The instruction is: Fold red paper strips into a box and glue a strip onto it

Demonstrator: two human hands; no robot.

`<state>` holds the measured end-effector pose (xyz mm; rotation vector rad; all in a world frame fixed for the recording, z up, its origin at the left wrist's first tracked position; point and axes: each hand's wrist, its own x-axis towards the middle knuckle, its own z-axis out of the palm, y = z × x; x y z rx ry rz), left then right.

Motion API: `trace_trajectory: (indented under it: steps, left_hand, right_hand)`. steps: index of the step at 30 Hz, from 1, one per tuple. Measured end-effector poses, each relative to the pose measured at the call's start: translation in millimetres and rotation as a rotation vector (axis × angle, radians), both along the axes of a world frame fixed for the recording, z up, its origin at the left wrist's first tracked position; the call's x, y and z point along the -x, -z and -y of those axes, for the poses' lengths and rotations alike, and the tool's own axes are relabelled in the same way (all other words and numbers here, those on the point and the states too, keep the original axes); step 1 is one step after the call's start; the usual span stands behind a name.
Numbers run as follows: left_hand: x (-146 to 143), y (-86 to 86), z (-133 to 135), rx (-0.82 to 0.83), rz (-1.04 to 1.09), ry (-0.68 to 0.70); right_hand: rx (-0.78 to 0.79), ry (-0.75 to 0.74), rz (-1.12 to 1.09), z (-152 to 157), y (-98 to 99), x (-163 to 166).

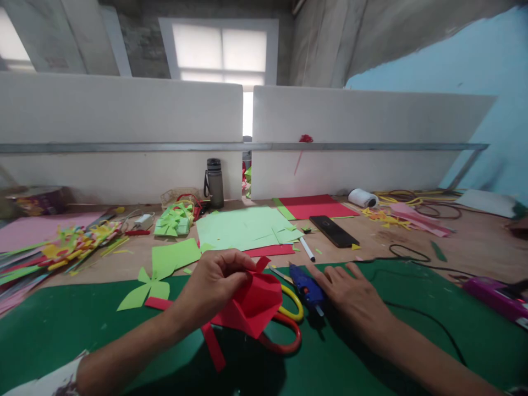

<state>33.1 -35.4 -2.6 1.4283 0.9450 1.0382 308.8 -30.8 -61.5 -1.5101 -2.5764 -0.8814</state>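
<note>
My left hand (214,283) is closed on a folded red paper piece (253,302), pinching its upper edge above the green mat (82,324). My right hand (350,291) lies open, fingers stretched flat on the mat, just right of a blue glue gun (307,286). Scissors with yellow and red handles (289,324) lie under and beside the red paper. A red paper strip (212,344) trails below my left hand.
Light green sheets (243,226), a cut green shape (142,291), a red sheet (313,206), a black phone (333,231), a white marker (307,248), a grey bottle (214,182), a tape roll (362,197) and coloured scraps (70,247) lie about. A black cable (412,256) crosses at right. White partitions stand behind.
</note>
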Motion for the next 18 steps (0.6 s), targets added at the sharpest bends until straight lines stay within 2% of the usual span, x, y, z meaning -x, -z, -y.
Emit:
trace_trajectory:
  steps: [3, 6, 10, 13, 15, 18]
  left_hand:
    - [-1.9, -2.5, 5.8, -0.101, -0.013, -0.023]
    - [-1.9, -3.8, 9.0, -0.202, -0.009, -0.046]
    - [0.4, -2.8, 10.2, -0.368, -0.043, -0.081]
    - [1.9, -1.0, 10.9, -0.520, -0.108, -0.089]
    - [2.4, -0.2, 11.6, -0.604, -0.150, -0.093]
    - [2.7, 0.9, 12.2, -0.678, -0.189, -0.092]
  right_hand:
    - [0.203, -0.004, -0.122, 0.5, -1.8, -3.6]
    - [0.308, -0.006, -0.208, 4.5, -6.6, -6.4]
    - [0.193, -0.026, -0.343, 16.6, -20.8, 4.2]
    - [0.120, -0.232, -0.562, 29.1, -41.9, 24.7]
    - [0.158, -0.340, -0.705, 35.2, -57.9, 40.7]
    - [0.248, -0.407, -0.926, 36.6, -75.1, 61.8]
